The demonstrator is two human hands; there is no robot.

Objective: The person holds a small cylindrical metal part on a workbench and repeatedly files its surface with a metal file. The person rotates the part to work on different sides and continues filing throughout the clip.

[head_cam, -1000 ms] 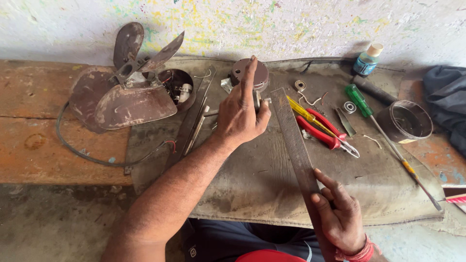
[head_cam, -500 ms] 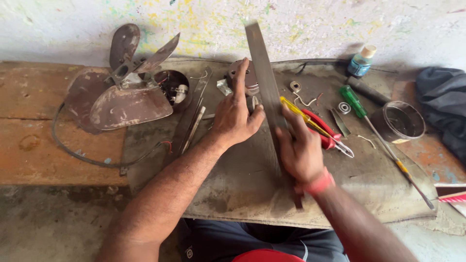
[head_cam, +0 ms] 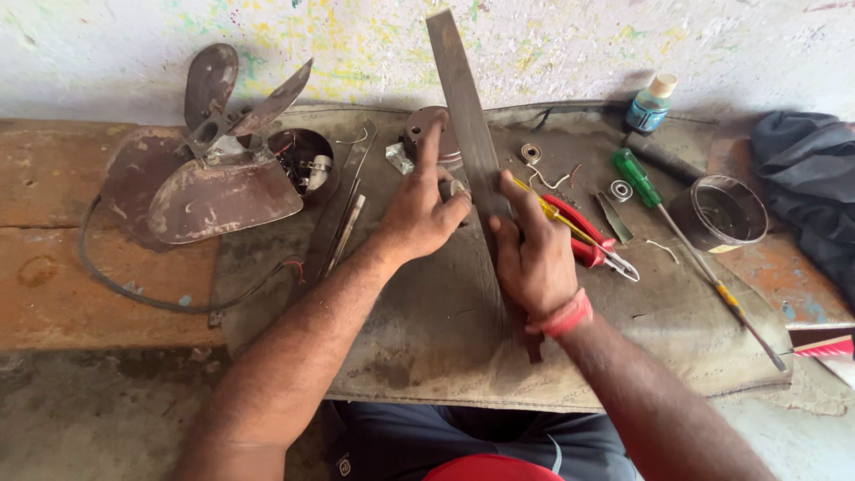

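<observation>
The right hand (head_cam: pixel 533 254) has its grip clamped on a long, flat steel file (head_cam: pixel 470 151), dull grey and straight-edged, which slants from the worn grey mat (head_cam: pixel 427 338) up toward the paint-flecked wall. The left hand (head_cam: pixel 423 209), fingers loosely curled and forefinger out, presses a round rusty metal part (head_cam: pixel 427 134) just beside the file. Left on the brown desk (head_cam: pixel 53 276) lies a rusted fan blade assembly (head_cam: pixel 209 169); red-handled pliers (head_cam: pixel 583 236) lie at the right.

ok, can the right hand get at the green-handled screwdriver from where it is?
Probably not right away: the right hand is wrapped around the long flat metal file. The green-handled screwdriver lies uncovered on the mat to its right, only red pliers between, so it must free itself first.
</observation>
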